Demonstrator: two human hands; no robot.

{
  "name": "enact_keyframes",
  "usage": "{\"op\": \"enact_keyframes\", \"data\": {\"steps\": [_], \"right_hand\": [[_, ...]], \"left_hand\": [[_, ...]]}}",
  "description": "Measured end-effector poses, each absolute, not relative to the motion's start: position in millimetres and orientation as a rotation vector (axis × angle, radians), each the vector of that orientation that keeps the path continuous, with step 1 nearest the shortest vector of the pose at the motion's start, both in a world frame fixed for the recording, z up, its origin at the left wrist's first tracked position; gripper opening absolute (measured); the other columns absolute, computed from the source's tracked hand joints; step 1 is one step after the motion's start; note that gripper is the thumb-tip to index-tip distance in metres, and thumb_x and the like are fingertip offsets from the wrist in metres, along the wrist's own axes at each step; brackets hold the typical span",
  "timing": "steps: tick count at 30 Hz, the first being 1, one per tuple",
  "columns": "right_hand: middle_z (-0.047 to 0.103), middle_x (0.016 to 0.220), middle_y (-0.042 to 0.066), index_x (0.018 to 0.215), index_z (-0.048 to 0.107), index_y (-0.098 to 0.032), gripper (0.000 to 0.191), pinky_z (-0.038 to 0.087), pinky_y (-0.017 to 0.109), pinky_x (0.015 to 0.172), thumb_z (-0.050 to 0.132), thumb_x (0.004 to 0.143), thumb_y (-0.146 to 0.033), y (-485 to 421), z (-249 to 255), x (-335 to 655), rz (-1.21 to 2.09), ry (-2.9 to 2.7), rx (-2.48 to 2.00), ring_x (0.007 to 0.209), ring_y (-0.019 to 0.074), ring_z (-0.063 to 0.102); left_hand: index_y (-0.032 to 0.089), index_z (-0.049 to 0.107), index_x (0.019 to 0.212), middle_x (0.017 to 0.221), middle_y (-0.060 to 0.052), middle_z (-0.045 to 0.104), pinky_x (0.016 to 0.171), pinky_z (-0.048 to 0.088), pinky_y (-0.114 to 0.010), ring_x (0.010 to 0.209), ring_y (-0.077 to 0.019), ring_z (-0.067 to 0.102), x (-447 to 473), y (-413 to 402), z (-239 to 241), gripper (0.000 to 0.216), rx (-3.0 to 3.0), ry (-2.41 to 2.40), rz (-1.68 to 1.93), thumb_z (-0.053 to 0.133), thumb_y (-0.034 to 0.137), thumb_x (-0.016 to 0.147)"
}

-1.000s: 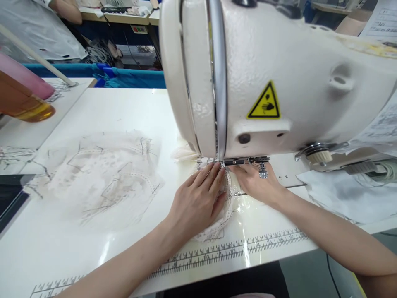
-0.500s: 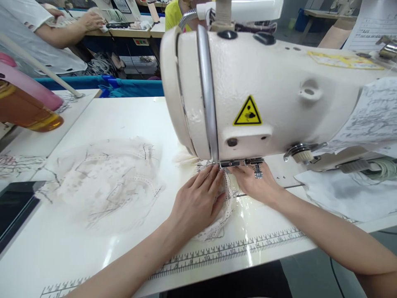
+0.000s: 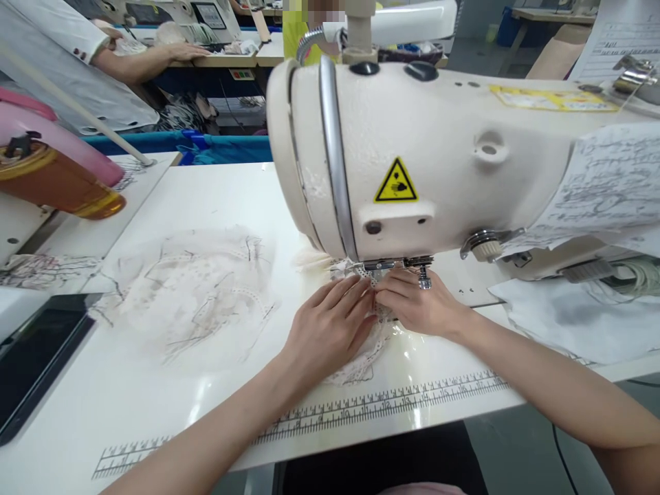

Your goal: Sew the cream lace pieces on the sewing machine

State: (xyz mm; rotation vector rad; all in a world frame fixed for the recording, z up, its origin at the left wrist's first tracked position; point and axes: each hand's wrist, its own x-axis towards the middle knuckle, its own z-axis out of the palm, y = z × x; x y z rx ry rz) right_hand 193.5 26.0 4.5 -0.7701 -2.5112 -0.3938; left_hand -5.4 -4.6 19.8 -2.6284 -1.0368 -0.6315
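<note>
Nearest you, the printed ruler scale point(image 3: 381, 402) runs along the front edge of your white table point(image 3: 227, 192), and just beyond it the lace piece point(image 3: 361, 364) curves out from under your hands towards the presser foot point(image 3: 384, 264); judging by how it lies, the work is partway through, since that curved stretch on your side of the foot seems not to have been fed yet, while how much is already stitched you cannot tell, as your fingers and the foot cover the seam; what shows of it is thin, pale and slightly pinkish, with a dotted trim and fine dark lines, loosely rumpled near its front end; your left hand point(image 3: 330, 322) lies flat over it, palm down, fingers stretched and gripping nothing that shows, and your right hand point(image 3: 420, 302) has its fingers bent in close to your left fingertips, though whether they pinch the lace is hidden; above stands the sewing machine point(image 3: 427, 165), to its left a spread of sheer fabric point(image 3: 190, 295) with loose dark threads, and farthest off a co-worker's hand point(image 3: 188, 52) rests at another table's edge
</note>
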Motion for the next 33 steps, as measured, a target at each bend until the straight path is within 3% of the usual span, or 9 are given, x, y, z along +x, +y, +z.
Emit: {"op": "enact_keyframes", "data": {"steps": [3,5,10,13,17,21,24,28,33], "right_hand": [[0.068,0.086,-0.003,0.081,0.062,-0.018,0.028,0.031,0.028,0.065,0.043,0.075,0.002,27.7,3.1,194.5,-0.34,-2.508,-0.687,0.079,0.013,0.052],[0.067,0.084,-0.003,0.079,0.061,-0.019,0.029,0.031,0.027,0.064,0.042,0.073,0.003,29.3,2.3,195.1,-0.312,-2.518,-0.688,0.078,0.0131,0.051],[0.065,0.078,-0.005,0.074,0.059,-0.02,0.03,0.032,0.027,0.067,0.04,0.072,0.003,31.0,2.5,196.0,-0.302,-2.535,-0.701,0.076,0.013,0.049],[0.065,0.082,-0.004,0.077,0.06,-0.02,0.027,0.032,0.029,0.07,0.041,0.073,0.0,30.8,1.9,197.3,-0.281,-2.51,-0.682,0.08,0.014,0.05],[0.066,0.086,-0.001,0.084,0.061,-0.018,0.022,0.034,0.03,0.07,0.043,0.074,-0.01,30.8,2.0,200.6,-0.186,-2.524,-0.647,0.076,0.0142,0.05],[0.068,0.087,0.0,0.094,0.061,-0.017,0.024,0.037,0.031,0.072,0.049,0.084,-0.035,32.2,1.8,202.5,-0.107,-2.512,-0.587,0.072,0.0136,0.054],[0.07,0.088,-0.001,0.09,0.062,-0.018,0.022,0.039,0.03,0.074,0.052,0.087,-0.038,35.2,-0.7,201.9,-0.072,-2.458,-0.532,0.08,0.014,0.059],[0.07,0.09,-0.004,0.082,0.064,-0.021,0.015,0.042,0.03,0.078,0.05,0.088,-0.021,38.9,-2.8,202.1,-0.042,-2.488,-0.504,0.086,0.0125,0.06],[0.07,0.095,-0.004,0.087,0.064,-0.022,0.012,0.044,0.032,0.083,0.052,0.087,-0.021,40.3,-4.5,204.5,-0.033,-2.51,-0.49,0.098,0.0144,0.058]], "left_hand": [[0.017,0.065,0.084,0.092,-0.003,0.072,0.068,0.051,-0.03,0.082,-0.0174,0.066,-8.7,-14.5,35.7,0.006,-2.651,-0.746,-0.668,0.061,0.021,0.085],[0.018,0.062,0.076,0.083,0.0,0.069,0.058,0.046,-0.028,0.073,-0.015,0.063,-13.6,-25.5,42.8,0.009,-2.697,-0.542,-0.573,0.063,0.023,0.084],[0.018,0.066,0.097,0.105,-0.006,0.065,0.06,0.045,-0.031,0.096,-0.0213,0.059,-29.6,-59.2,40.4,0.015,-2.704,-0.46,-0.106,0.055,0.019,0.087],[0.016,0.065,0.1,0.112,-0.008,0.064,0.065,0.048,-0.032,0.1,-0.0219,0.059,-34.1,-71.2,33.0,0.023,-2.669,-0.573,-0.178,0.047,0.01,0.087],[0.016,0.059,0.105,0.101,-0.008,0.067,0.066,0.053,-0.028,0.092,-0.0198,0.064,-33.9,-66.9,36.0,0.027,-2.731,-0.918,-0.422,0.043,0.004,0.086],[0.019,0.051,0.107,0.097,-0.006,0.067,0.047,0.05,-0.021,0.067,-0.0139,0.067,-36.0,-45.3,62.8,0.019,-2.787,-1.553,-0.641,0.036,0.022,0.096],[0.021,0.051,0.096,0.065,0.002,0.063,0.036,0.04,-0.02,0.042,-0.011,0.056,-37.6,-24.4,80.8,0.022,-2.952,-1.683,-0.582,0.033,0.033,0.098],[0.02,0.053,0.108,0.076,0.0,0.067,0.045,0.047,-0.022,0.059,-0.0153,0.064,-30.7,-6.2,71.9,0.034,-3.175,-1.394,-0.332,0.052,0.048,0.089],[0.018,0.059,0.091,0.076,-0.002,0.062,0.055,0.046,-0.026,0.065,-0.0149,0.059,-19.0,-4.4,29.8,0.015,-2.912,-1.02,-0.437,0.045,0.016,0.091]]}}
